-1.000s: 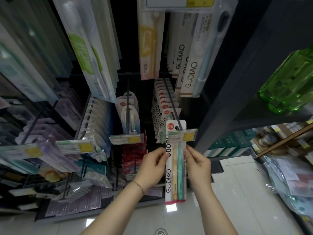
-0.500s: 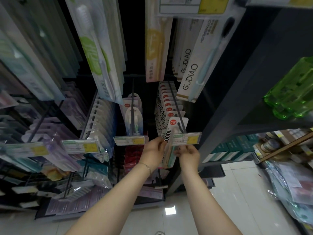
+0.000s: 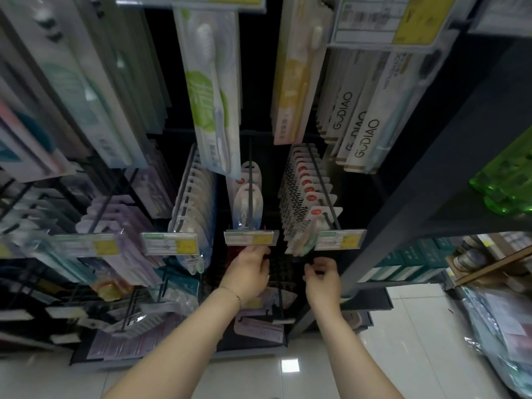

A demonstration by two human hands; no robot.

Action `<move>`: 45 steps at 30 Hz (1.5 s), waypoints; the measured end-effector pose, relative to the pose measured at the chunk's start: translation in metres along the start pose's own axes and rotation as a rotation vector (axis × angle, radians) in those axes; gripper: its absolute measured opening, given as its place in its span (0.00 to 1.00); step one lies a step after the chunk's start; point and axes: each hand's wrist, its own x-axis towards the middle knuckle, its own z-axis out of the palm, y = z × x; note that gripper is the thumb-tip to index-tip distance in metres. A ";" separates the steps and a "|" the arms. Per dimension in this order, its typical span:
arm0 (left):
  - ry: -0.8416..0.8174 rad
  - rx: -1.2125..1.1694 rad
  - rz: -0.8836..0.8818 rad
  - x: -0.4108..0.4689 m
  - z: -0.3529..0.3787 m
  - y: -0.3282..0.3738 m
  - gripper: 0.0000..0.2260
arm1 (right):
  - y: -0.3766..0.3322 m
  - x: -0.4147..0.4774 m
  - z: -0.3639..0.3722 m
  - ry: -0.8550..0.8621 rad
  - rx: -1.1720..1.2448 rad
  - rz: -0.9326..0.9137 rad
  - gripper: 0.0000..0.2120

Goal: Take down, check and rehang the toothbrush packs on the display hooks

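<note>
A row of white toothbrush packs [image 3: 309, 203] with red dots hangs on a dark display hook [image 3: 324, 185] right of centre; the frontmost pack [image 3: 318, 223] sits just behind the hook's price tag [image 3: 339, 240]. My right hand [image 3: 324, 279] is below that tag, fingers loosely curled and holding nothing. My left hand [image 3: 249, 272] is under the neighbouring hook's price tag [image 3: 251, 238], fingers spread and empty. Two blue-white packs [image 3: 248, 205] hang on that neighbouring hook.
More toothbrush packs [image 3: 211, 90] hang overhead and to the left on several hooks. A dark shelf upright [image 3: 431, 180] stands to the right, with green bottles [image 3: 509, 177] on it. Lower hooks with packs [image 3: 259, 323] sit beneath my hands. Pale floor tiles [image 3: 403, 341] lie below.
The pack that both hands held below the hook went up onto the hook. Both hands have let go and dropped below the price tags.
</note>
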 end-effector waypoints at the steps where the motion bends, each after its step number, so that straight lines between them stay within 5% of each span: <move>1: 0.009 0.020 0.018 -0.003 -0.004 -0.004 0.12 | 0.000 -0.004 0.002 -0.022 -0.082 -0.040 0.06; 9: -0.015 0.099 -0.008 -0.016 -0.031 -0.032 0.12 | -0.019 -0.028 0.032 -0.272 -0.597 -0.353 0.11; 17: -0.036 0.101 0.021 -0.013 -0.043 -0.046 0.15 | -0.039 -0.030 0.048 -0.291 -0.814 -0.528 0.12; 24: 0.042 0.023 0.054 0.004 -0.039 -0.040 0.20 | -0.058 -0.013 0.055 -0.300 -0.738 -0.407 0.16; 32: 0.099 -0.160 -0.056 0.034 -0.038 -0.032 0.36 | -0.072 0.028 0.071 -0.446 -0.390 -0.346 0.42; 41: 0.223 -0.312 -0.063 0.039 -0.030 -0.029 0.25 | -0.066 0.033 0.079 -0.463 0.007 -0.315 0.10; 45: 0.246 -0.343 -0.115 0.030 -0.022 -0.023 0.22 | -0.064 0.027 0.076 -0.365 0.094 -0.332 0.09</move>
